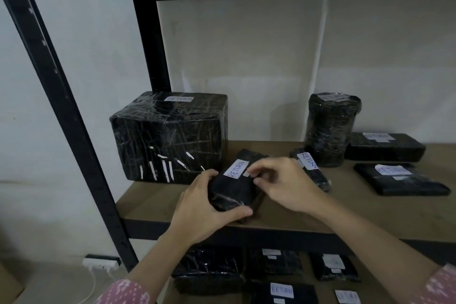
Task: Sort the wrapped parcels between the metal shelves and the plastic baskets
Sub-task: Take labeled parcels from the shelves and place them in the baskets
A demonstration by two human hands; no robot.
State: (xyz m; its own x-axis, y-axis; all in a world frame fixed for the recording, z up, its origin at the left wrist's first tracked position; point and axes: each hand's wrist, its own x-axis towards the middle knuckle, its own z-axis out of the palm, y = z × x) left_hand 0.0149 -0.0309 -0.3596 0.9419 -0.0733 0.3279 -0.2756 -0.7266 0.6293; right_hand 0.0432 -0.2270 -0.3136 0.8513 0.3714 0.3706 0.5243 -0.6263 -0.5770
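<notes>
Held item: one small parcel (233, 186) in black wrap, at centre frame, over the front part of the middle shelf board (370, 210). The left hand (204, 207) gripped its near end, fingers curled over the top and thumb along the lower edge. The right hand (283, 184) had its fingers bent at the parcel's right side, fingertips meeting beside a small strip on the wrap; the thumb lay below. White label on the parcel read "RETURN".

Middle shelf, other contents:
- Large box parcel (170, 136), left of centre, taped black wrap, top label "RETURN".
- Slim parcel (312, 168), just right of the right hand, label "RETURN", lying against the base of the cylinder.
- Upright cylindrical parcel (332, 128), right of centre, top label unreadable.
- Flat parcel (385, 147), far right at the back, label too blurred to read.
- Flat parcel in front (399, 180), far right, label blurred, seemingly "RETURN".

Lower shelf, bottom of frame: several black parcels (209, 271) with white labels; one (282, 291) read "RETURN", the rest illegible.

Both forearms reached up from the lower edge, pink patterned sleeves (125, 292) at the wrists' rear. Black metal upright (61, 106) crossed the left side. A white power strip (101, 263) lay at lower left.
</notes>
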